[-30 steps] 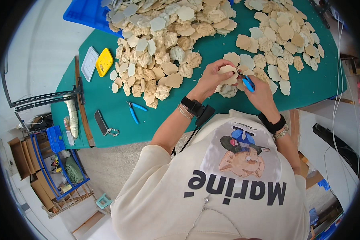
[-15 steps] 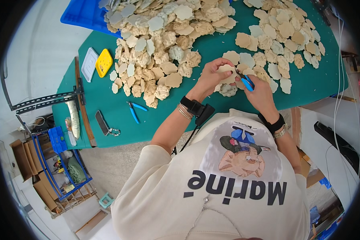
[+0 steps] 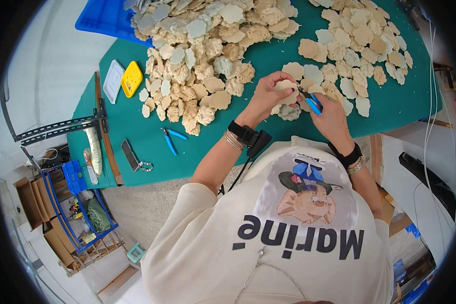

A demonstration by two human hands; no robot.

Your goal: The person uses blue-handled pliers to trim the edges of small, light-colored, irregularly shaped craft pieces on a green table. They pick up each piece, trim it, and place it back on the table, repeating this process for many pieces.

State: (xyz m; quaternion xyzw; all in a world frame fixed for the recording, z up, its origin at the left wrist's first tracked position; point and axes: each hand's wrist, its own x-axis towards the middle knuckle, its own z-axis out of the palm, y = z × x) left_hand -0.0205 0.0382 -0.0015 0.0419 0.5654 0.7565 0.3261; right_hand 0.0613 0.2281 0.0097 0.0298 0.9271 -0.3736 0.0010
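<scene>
My left hand (image 3: 266, 96) is closed on a cream, scalloped flat piece (image 3: 285, 91), fingers behind it and thumb on its face. Blue-handled cutting pliers (image 3: 313, 104) are gripped in my right hand (image 3: 330, 119), their dark jaws at the right edge of that piece. I cannot tell whether the jaws touch it. Under and around my hands lie more such pieces, among them a greyish bumpy one (image 3: 289, 113). A large heap of cream and grey pieces (image 3: 202, 66) rises to the left of my hands, and a looser spread of them (image 3: 357, 55) lies to the right.
On the green table (image 3: 207, 157) rest a second pair of blue pliers (image 3: 172, 139), a phone (image 3: 129, 154) with a beaded strap, a yellow tray (image 3: 131, 80) and a white tray (image 3: 113, 81). A blue bin (image 3: 104, 19) stands far left. A black bracket (image 3: 61, 126) juts over the left edge.
The held piece and both hands have shifted very slightly, and the pliers have tilted a little. Everything else on the table lies as before.
</scene>
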